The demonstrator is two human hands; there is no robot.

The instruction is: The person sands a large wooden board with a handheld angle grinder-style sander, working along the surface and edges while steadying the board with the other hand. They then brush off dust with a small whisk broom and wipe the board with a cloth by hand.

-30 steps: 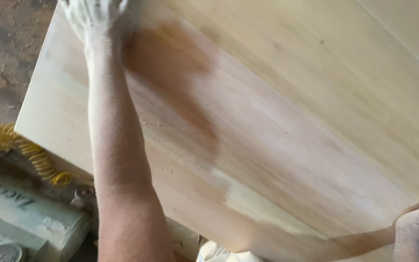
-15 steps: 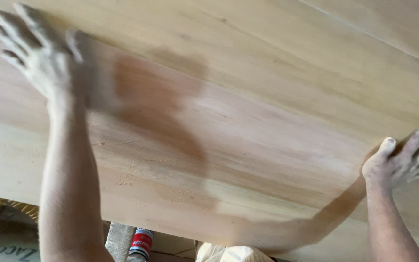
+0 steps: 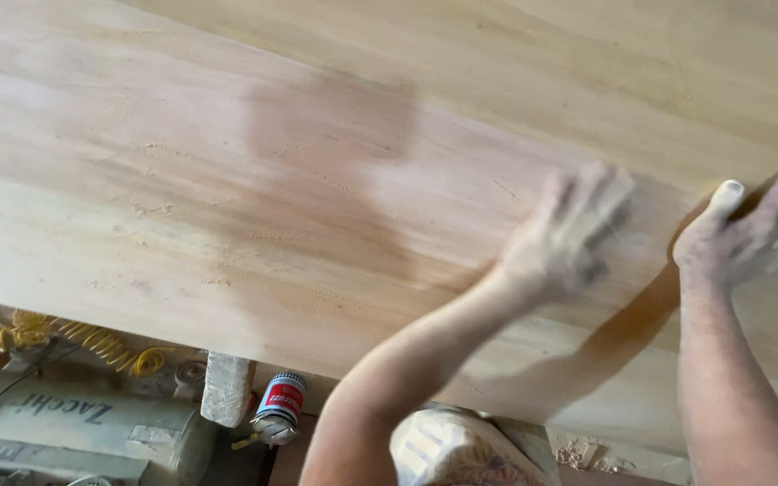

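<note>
My left hand (image 3: 567,236) blurred, fingers spread loose over large pale sanded wooden board (image 3: 227,180); my right hand (image 3: 749,236) at 3 o'clock, fingers splayed flat on board; nothing grasped; board under both palms.

Woodworking shop. Evidence: large pale wood panel (image 3: 227,180), bare and unfinished, filling most of the frame, fine dust on its surface. Lower left: grey machine housing (image 3: 74,432), coiled yellow air hose (image 3: 92,346), spray can (image 3: 278,407) with a red label, wood block (image 3: 225,387) standing just beside the can. Lower right, under the panel's edge: wood shavings (image 3: 587,454). Both hands (image 3: 569,234) dusted white.
</note>
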